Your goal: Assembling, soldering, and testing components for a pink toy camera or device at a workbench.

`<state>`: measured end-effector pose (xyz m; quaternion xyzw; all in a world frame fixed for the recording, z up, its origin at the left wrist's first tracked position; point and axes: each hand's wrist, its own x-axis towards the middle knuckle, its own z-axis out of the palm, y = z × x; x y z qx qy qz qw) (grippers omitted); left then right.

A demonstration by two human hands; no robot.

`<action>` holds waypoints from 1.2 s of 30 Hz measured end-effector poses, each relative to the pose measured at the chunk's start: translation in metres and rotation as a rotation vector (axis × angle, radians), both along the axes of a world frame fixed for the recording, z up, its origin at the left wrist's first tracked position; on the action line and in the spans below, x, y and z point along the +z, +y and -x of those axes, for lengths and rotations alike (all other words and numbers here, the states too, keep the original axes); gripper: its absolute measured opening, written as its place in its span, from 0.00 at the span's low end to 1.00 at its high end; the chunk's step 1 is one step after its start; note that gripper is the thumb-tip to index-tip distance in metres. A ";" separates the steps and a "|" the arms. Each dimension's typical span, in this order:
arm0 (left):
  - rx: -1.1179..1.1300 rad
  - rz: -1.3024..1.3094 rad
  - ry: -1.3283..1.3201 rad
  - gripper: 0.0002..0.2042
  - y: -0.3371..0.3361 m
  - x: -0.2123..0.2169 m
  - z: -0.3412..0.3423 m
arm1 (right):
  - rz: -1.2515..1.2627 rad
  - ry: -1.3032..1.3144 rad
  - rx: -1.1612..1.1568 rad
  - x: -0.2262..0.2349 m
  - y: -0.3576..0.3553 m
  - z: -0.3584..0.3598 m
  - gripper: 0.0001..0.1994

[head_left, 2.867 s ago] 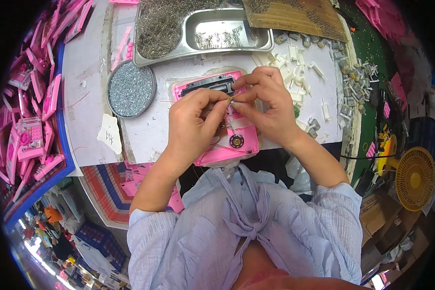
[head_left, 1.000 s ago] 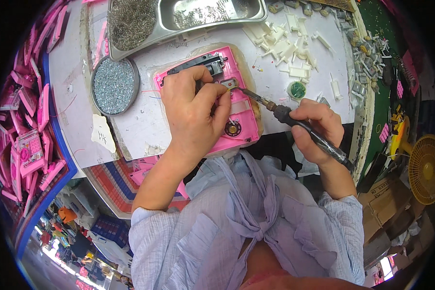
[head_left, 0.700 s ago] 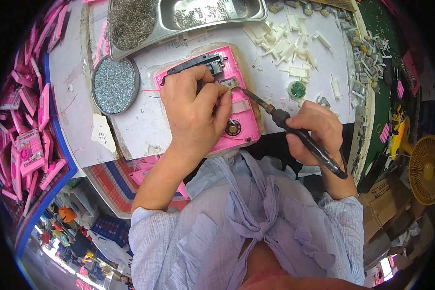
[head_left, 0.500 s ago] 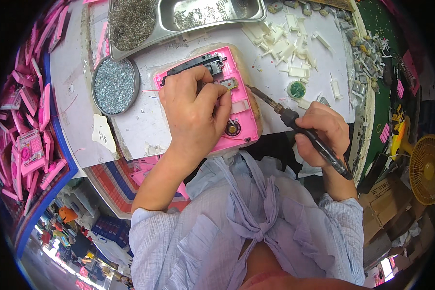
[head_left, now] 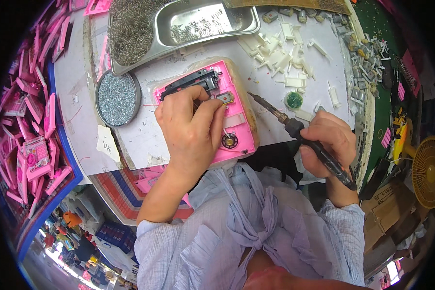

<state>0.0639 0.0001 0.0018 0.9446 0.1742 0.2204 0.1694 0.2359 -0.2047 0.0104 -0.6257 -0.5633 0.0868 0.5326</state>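
Note:
A pink plastic toy housing (head_left: pixel 245 126) lies open before me, with a black mechanism (head_left: pixel 191 83) along its far side and a small round speaker (head_left: pixel 230 140) near its close edge. Over it, my left hand (head_left: pixel 188 123) has thumb and fingers pinched together beside a small silver motor (head_left: pixel 224 97); what sits between the fingertips is hidden, though thin wires show by the hand. My right hand (head_left: pixel 329 140) is wrapped round the black handle of a soldering iron (head_left: pixel 295 126). Its tip points at the housing's right side, apart from it.
A round tin of small screws (head_left: pixel 117 99) stands to the left. Behind is a steel tray (head_left: pixel 179 47) of springs. White plastic parts (head_left: pixel 295 82), a green solder spool (head_left: pixel 293 100) and several small motors (head_left: pixel 360 87) lie right. Pink housings (head_left: pixel 36 154) fill a blue-edged bin at far left.
The soldering iron's tip has drawn back from the housing's right edge, moving slightly right with my right hand. My left hand keeps its pinch by the motor. The whole view has shifted a little.

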 end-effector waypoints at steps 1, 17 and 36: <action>-0.006 0.003 -0.002 0.08 0.001 0.000 0.000 | -0.001 0.001 0.000 0.000 0.000 -0.001 0.12; -0.022 -0.124 -0.013 0.07 0.009 -0.003 -0.006 | -0.013 0.013 0.023 -0.016 0.021 0.000 0.13; -0.035 -0.170 0.068 0.09 0.010 0.000 -0.005 | 0.015 0.000 0.042 -0.011 0.024 0.003 0.13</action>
